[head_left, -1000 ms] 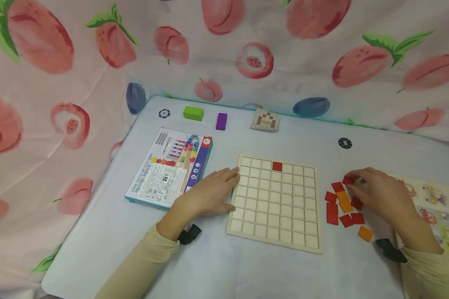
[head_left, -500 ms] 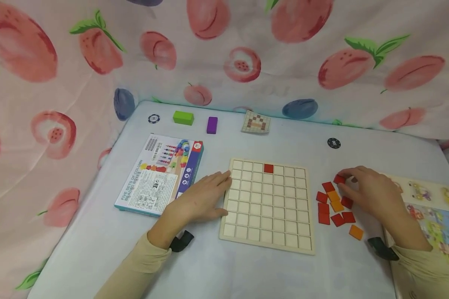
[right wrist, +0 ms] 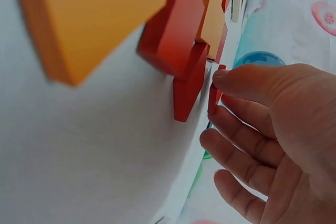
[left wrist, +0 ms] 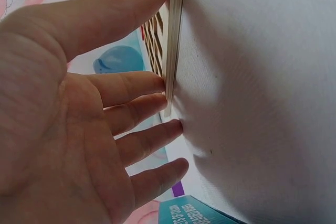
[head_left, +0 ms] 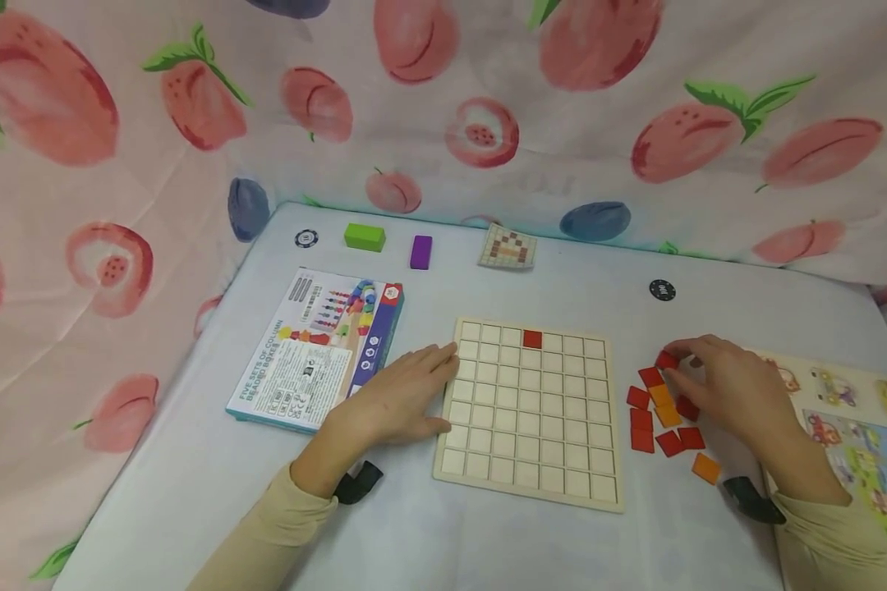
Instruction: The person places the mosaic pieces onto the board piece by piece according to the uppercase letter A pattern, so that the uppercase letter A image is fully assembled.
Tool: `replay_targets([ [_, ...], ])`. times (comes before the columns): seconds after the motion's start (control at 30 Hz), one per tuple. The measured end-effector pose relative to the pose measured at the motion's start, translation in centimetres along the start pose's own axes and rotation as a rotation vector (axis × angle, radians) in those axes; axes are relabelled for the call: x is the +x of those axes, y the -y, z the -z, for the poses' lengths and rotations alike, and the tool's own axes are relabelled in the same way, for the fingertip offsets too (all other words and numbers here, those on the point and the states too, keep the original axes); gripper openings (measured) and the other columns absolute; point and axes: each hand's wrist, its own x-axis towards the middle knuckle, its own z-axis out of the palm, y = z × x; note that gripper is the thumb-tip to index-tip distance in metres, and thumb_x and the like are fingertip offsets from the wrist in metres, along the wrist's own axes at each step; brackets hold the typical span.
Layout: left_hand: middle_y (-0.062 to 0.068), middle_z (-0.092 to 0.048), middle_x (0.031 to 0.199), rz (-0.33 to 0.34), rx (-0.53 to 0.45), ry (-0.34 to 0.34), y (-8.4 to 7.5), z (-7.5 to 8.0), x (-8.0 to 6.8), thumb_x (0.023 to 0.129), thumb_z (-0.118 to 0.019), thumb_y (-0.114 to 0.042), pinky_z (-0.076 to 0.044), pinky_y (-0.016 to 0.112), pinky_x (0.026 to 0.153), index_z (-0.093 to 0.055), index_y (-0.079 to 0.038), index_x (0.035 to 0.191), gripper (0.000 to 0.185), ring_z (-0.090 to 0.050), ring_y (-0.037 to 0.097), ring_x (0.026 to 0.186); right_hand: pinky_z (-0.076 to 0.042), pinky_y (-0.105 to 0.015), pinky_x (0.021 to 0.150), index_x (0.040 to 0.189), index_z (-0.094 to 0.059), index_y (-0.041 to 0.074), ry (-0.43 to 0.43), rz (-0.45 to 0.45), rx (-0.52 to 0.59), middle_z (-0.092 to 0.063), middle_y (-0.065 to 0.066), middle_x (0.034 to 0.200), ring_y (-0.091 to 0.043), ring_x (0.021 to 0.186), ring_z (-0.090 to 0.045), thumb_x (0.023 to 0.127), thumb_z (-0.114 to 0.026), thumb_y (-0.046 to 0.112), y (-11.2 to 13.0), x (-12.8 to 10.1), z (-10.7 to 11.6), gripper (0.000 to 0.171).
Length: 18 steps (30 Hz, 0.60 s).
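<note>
A square wooden grid board [head_left: 526,423] lies flat in mid-table, with one red tile [head_left: 532,339] in its far row. My left hand [head_left: 395,398] lies at the board's left edge, fingers spread, thumb and fingertips touching the rim. On the board's right is a loose group of red tiles [head_left: 641,419] and orange tiles [head_left: 668,416]. At the far end of that group, my right hand [head_left: 742,394] pinches a small red tile [right wrist: 214,98] between thumb and fingers. The right wrist view shows the other fingers loosely bent.
A bead-set box [head_left: 310,353] lies left of the board. Behind stand a green block [head_left: 365,237], a purple block [head_left: 420,252], a pattern card [head_left: 507,248] and a black chip [head_left: 662,290]; another chip [head_left: 306,238] lies far left. A picture board [head_left: 857,410] sits under the right forearm.
The head view has shifted slightly. The left hand stays at the board's edge; the right hand stays over the far tiles, the red tile at its fingertips having slid slightly left.
</note>
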Motion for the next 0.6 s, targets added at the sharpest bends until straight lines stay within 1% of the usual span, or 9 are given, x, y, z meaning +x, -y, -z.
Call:
replay_targets([
  [0.2,0.011,-0.027,0.178,0.005,-0.006,0.006,0.00,-0.17,-0.04,0.095,-0.081,-0.034,-0.027,0.052,0.137,-0.039,-0.006,0.165,0.086,-0.028,0.036,0.165,-0.063,-0.055,0.072,0.121,-0.074,0.005,0.012,-0.011,0.012,-0.072,-0.025,0.114,-0.040,0.096,-0.067,0.089,-0.085,0.024,0.02,-0.28,-0.37,0.039],
  [0.33,0.010,-0.027,0.178,0.012,-0.005,0.009,0.10,-0.26,-0.22,0.095,-0.081,-0.035,-0.027,0.051,0.138,-0.039,-0.006,0.165,0.087,-0.028,0.035,0.165,-0.064,-0.056,0.073,0.122,-0.074,0.005,-0.003,-0.001,0.007,-0.073,-0.025,0.113,-0.039,0.095,-0.068,0.090,-0.085,0.024,0.26,-0.36,-0.63,0.039],
  [0.47,0.010,-0.027,0.178,0.005,0.002,-0.001,0.16,-0.17,-0.18,0.095,-0.081,-0.035,-0.027,0.051,0.138,-0.039,-0.005,0.165,0.087,-0.028,0.035,0.165,-0.064,-0.054,0.070,0.122,-0.074,0.006,-0.028,0.009,0.002,-0.073,-0.025,0.111,-0.039,0.094,-0.069,0.090,-0.084,0.024,0.35,-0.27,-0.49,0.039],
  [0.6,0.012,-0.027,0.178,-0.006,-0.002,-0.006,0.08,-0.06,0.07,0.095,-0.081,-0.034,-0.027,0.052,0.137,-0.040,-0.005,0.164,0.086,-0.029,0.036,0.165,-0.064,-0.052,0.068,0.123,-0.074,0.006,-0.025,0.004,0.005,-0.073,-0.024,0.111,-0.038,0.094,-0.069,0.090,-0.084,0.026,0.31,-0.25,-0.22,0.040],
])
